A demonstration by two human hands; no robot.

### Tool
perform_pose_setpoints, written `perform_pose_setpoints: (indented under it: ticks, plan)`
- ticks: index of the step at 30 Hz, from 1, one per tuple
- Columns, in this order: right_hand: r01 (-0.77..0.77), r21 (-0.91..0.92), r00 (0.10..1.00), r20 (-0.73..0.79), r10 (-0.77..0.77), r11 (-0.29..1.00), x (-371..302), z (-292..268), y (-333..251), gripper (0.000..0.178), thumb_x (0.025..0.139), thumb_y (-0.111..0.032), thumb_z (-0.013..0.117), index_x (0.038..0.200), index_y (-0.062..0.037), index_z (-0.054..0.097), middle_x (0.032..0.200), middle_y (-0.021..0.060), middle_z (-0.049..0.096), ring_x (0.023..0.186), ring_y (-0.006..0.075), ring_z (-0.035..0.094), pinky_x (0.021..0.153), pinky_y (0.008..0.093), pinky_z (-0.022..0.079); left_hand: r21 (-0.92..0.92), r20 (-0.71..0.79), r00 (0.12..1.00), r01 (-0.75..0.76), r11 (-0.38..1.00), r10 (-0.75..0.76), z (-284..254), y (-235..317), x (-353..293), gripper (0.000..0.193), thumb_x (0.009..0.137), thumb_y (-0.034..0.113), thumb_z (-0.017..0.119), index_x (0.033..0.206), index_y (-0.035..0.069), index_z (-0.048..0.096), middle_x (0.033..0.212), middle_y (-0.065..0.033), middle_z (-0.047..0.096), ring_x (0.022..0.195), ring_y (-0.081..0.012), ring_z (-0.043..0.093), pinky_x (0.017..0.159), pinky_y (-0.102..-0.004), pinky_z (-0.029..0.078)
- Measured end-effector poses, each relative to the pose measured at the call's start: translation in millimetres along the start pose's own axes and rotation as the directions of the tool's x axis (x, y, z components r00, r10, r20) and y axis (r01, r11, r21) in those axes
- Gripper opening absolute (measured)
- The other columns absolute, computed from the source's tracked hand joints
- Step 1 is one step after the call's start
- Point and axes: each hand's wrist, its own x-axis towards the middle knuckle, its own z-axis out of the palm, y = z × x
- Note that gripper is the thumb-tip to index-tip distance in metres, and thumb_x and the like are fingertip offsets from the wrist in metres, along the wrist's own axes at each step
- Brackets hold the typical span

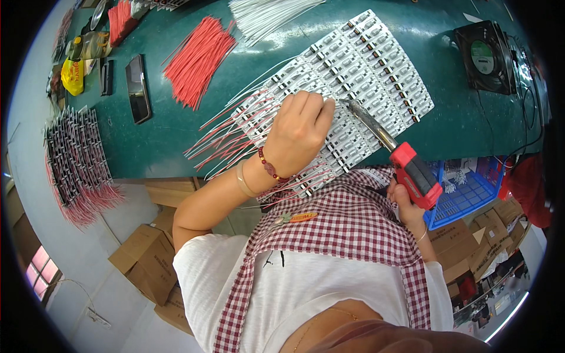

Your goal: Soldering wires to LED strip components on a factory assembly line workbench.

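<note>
A large panel of small white circuit boards (376,88) lies tilted on the green table, with red and white wires (226,132) sticking out along its left side. Over the panel's middle, my left hand (299,130) is closed in a pinch; what its fingertips hold is too small to make out. My right hand (406,207) grips a soldering iron (416,176) with a red and black handle, at the table's near edge. The iron's metal tip points up and left, close to my left fingertips and just over the boards.
Bundles of red wires (200,62) and white wires (265,16) lie beyond the panel. To the left are a phone (138,88) and a stack of wired boards (76,159). A black fan (484,57) stands far right, above a blue basket (465,197). Cardboard boxes (144,265) sit below.
</note>
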Motion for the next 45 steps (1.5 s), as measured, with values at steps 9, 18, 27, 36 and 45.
perform_pose_setpoints:
  ticks: [9, 18, 27, 36, 45]
  plan:
    - [0.055, 0.038, 0.997, -0.057, -0.053, 0.998, -2, 1, -1, 0.021, 0.087, -0.013, 0.072, 0.103, 0.0004, 0.068, 0.088, 0.0085, 0.068, 0.075, 0.0175, 0.064, 0.070, 0.0295, 0.051, 0.022, -0.008, 1.000, 0.003, 1.000, -0.003, 1, 1, 2, 0.030, 0.074, -0.001, 0.062, 0.103, -0.002, 0.066, 0.080, -0.0077, 0.048, 0.072, -0.0228, 0.050, 0.065, -0.0346, 0.042]
    - [0.025, -0.095, 0.999, -0.028, -0.028, 0.995, 1, 2, -1, 0.019, 0.086, -0.014, 0.072, 0.100, -0.0012, 0.068, 0.088, 0.0089, 0.067, 0.073, 0.0196, 0.065, 0.066, 0.0318, 0.051, 0.069, 0.015, 1.000, -0.003, 0.998, 0.002, -1, 1, 2, 0.029, 0.074, 0.001, 0.062, 0.103, -0.002, 0.066, 0.080, -0.0075, 0.049, 0.073, -0.0227, 0.050, 0.066, -0.0346, 0.041]
    - [0.105, -0.181, 0.994, -0.020, -0.111, 0.978, 1, 3, 4, 0.024, 0.079, -0.012, 0.074, 0.099, -0.0017, 0.068, 0.087, 0.0120, 0.065, 0.071, 0.0258, 0.064, 0.063, 0.0342, 0.051, 0.082, 0.031, 1.000, 0.002, 0.997, -0.005, -3, 3, 2, 0.030, 0.074, 0.002, 0.061, 0.103, -0.002, 0.065, 0.080, -0.0079, 0.047, 0.075, -0.0232, 0.050, 0.067, -0.0350, 0.041]
    - [0.150, -0.263, 0.982, -0.072, -0.175, 0.953, 0, 2, 11, 0.016, 0.080, -0.008, 0.072, 0.095, -0.0016, 0.068, 0.085, 0.0096, 0.068, 0.071, 0.0229, 0.065, 0.063, 0.0325, 0.051, 0.099, 0.053, 0.999, -0.006, 0.995, 0.000, -7, 7, -2, 0.027, 0.080, 0.008, 0.056, 0.105, 0.000, 0.062, 0.084, -0.0090, 0.047, 0.080, -0.0246, 0.051, 0.071, -0.0369, 0.042]
    - [0.104, 0.409, 0.970, -0.243, -0.002, 0.907, 20, 22, -35, 0.003, 0.090, -0.001, 0.062, 0.089, 0.0004, 0.060, 0.066, 0.0050, 0.059, 0.052, 0.0098, 0.054, 0.049, 0.0259, 0.047, 0.205, 0.000, 1.000, -0.029, 0.978, 0.030, -6, 5, -5, 0.019, 0.078, 0.008, 0.058, 0.096, 0.003, 0.062, 0.083, -0.0073, 0.050, 0.080, -0.0224, 0.052, 0.072, -0.0351, 0.041]
